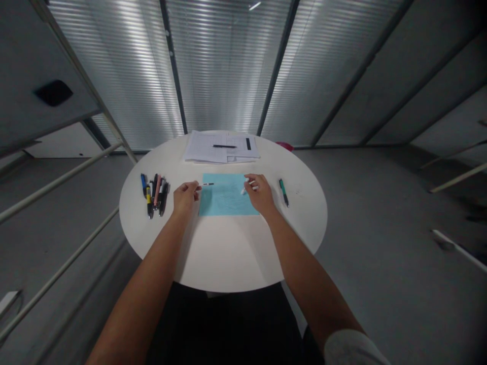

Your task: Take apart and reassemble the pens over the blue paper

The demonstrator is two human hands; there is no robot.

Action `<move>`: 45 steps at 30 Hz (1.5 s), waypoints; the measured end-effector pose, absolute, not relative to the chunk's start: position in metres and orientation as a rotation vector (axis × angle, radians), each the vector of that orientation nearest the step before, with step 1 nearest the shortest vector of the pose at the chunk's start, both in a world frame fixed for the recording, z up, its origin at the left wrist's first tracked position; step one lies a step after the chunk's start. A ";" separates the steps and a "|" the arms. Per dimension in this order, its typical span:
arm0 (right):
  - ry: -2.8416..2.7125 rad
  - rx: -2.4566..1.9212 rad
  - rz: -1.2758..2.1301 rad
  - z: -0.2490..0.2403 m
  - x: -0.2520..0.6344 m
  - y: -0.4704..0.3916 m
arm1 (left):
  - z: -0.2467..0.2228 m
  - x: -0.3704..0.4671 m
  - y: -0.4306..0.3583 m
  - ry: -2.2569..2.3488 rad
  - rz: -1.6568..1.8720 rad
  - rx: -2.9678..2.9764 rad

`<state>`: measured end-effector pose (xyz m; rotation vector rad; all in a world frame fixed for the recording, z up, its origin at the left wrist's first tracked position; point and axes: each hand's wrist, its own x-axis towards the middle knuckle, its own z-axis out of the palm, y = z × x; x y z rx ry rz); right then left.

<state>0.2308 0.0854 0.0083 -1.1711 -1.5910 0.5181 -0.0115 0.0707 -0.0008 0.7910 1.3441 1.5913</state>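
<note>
At the blue sheet [226, 200], we seem mid-handling, left hand [184, 196] pinching a slim stick [206, 184], right hand [262, 193] a white piece [243, 191], the next move likely calling for steadiness.

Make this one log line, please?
left hand: holds white stick; right hand: holds small white piece; blue sheet: on table; green pen: right of right hand; pens: left side

A white pen [207, 184], dark end rightward, and white piece [243, 191] overlie blue paper [224, 204].

Round white table [228, 253]: blue sheet [228, 202] centre, paper stack [203, 148] behind, pen cluster [157, 190] left, green pen [283, 190] right.
</note>
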 end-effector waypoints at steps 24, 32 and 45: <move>-2.057 -1.349 0.342 0.002 0.223 0.078 | 0.002 -0.006 0.064 1.351 1.476 1.113; -1.914 -1.144 0.681 0.001 0.219 0.080 | 0.001 -0.007 0.065 1.368 1.459 1.150; -1.056 -1.062 0.967 0.014 0.234 0.095 | -0.004 -0.013 0.070 1.501 1.558 1.208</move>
